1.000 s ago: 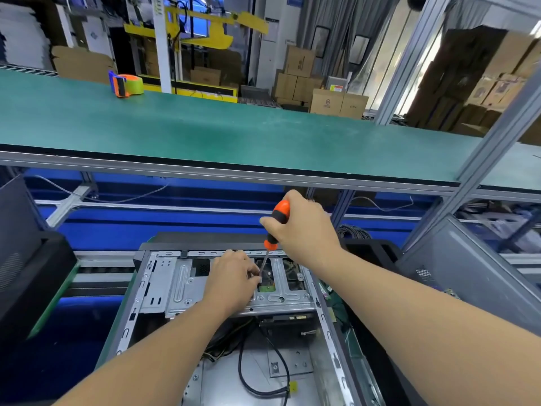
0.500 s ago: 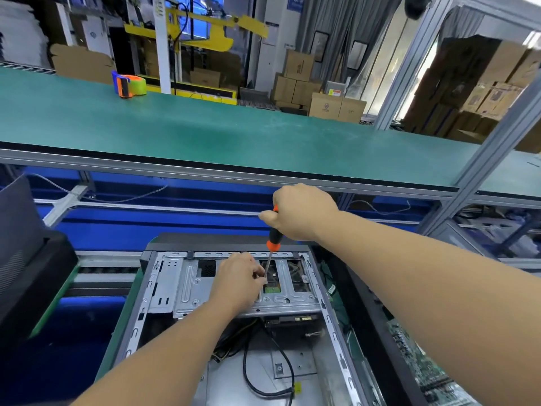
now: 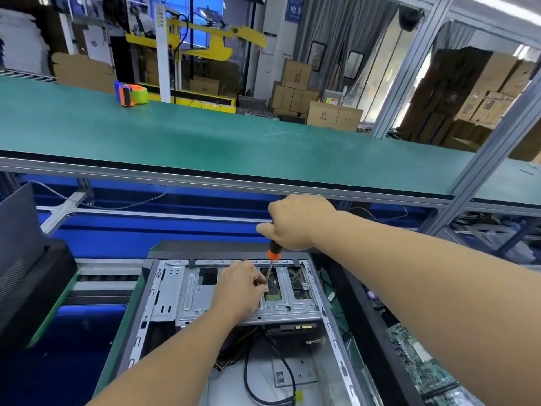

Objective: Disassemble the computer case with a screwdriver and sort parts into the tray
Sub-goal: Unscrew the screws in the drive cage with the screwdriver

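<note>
The step in hand looks like unscrewing: a screw on the drive cage (image 3: 234,306) at the far end of the open computer case (image 3: 330,326) is being worked, and no tray can be made out in this view, so sorting seems a later matter.

The case lies on its side on the lower level under the green bench (image 3: 205,136), its far end close to the blue back wall of that level. The left hand (image 3: 240,285) comes in from the near left and rests on the middle of the cage, fingers curled, its fingertips (image 3: 261,284) closing on the metal shaft just above the tip to steady it. Whether a screw head sits under the tip I cannot tell; the fingers hide it.

To the right and higher, the right hand (image 3: 295,221) is wrapped as a fist round the top of the orange-and-black screwdriver (image 3: 273,253), knuckles up, forearm reaching in from the near right. The tool stands nearly upright, leaning slightly.

Next, I judge, it calls for steady downward pressure while turning, keeping the tip seated so it does not slip toward the green circuit board (image 3: 272,296) showing through the cage opening just right of the tip.
</note>
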